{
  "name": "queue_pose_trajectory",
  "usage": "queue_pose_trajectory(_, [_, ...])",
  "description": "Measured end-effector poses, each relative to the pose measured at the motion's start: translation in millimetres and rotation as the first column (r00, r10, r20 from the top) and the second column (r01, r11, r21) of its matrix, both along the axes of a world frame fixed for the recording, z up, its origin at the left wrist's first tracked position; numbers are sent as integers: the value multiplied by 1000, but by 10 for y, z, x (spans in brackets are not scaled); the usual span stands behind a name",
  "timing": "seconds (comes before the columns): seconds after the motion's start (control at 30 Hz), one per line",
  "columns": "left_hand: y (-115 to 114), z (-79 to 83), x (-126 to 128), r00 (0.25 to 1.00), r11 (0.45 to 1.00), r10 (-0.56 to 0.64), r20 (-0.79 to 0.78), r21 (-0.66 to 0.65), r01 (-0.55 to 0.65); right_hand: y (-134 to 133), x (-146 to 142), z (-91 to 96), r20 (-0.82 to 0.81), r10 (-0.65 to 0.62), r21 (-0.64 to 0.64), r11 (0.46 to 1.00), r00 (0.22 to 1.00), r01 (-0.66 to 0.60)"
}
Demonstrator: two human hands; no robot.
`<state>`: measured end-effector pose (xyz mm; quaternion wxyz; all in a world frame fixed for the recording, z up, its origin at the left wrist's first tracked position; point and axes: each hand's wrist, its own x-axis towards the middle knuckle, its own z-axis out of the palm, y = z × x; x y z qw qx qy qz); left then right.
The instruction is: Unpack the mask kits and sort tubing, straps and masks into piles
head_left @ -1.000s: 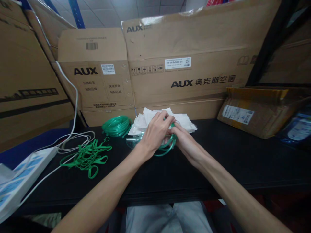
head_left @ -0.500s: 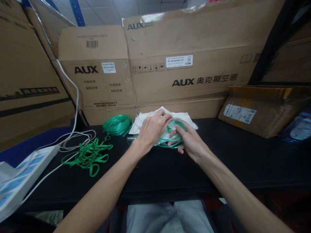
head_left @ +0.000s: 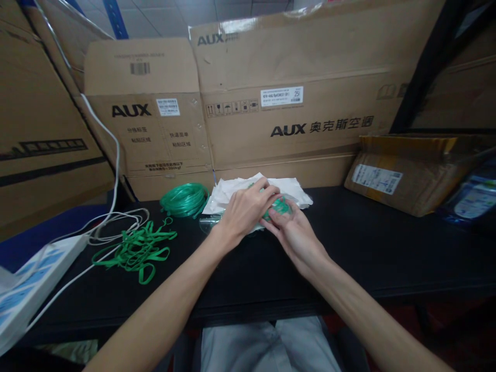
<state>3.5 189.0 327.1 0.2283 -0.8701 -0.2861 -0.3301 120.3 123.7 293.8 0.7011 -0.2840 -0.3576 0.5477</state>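
Observation:
My left hand (head_left: 246, 206) arches over the near side of the white packets, its fingers bent down onto a gathered coil of green tubing (head_left: 279, 208). From the right, my right hand (head_left: 296, 227) cups the same bundle, with the thumb across the tubing. Much of the coil is hidden by the hands. Beneath and behind them lies a stack of white packets (head_left: 298, 192). Clear plastic (head_left: 210, 221) shows by my left wrist. A second coil of green tubing (head_left: 185, 200) rests on the black table to the left.
A tangle of green elastic straps (head_left: 141, 249) lies on the table (head_left: 372, 248), near a white cable (head_left: 116, 170) and power strip (head_left: 42, 279). Cardboard panels (head_left: 310, 67) stand behind. At the right are a cardboard box (head_left: 403, 181) and a blue bottle-like package (head_left: 475, 196).
The green tubing coil, spread wider before, is now gathered small between my hands. My right hand has turned palm upward and moved closer to the left. The view has shifted slightly.

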Motion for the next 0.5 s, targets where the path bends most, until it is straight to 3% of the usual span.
queue_pose_trajectory(0.3, [-267,-116,100,975,952,-203,-92,215,218,202,-12,-125,138,-142,74,988,980,133])
queue_pose_trajectory(0.5, [-373,-174,146,937,915,-328,-120,207,347,221,104,-118,123,-194,146,974,973,176])
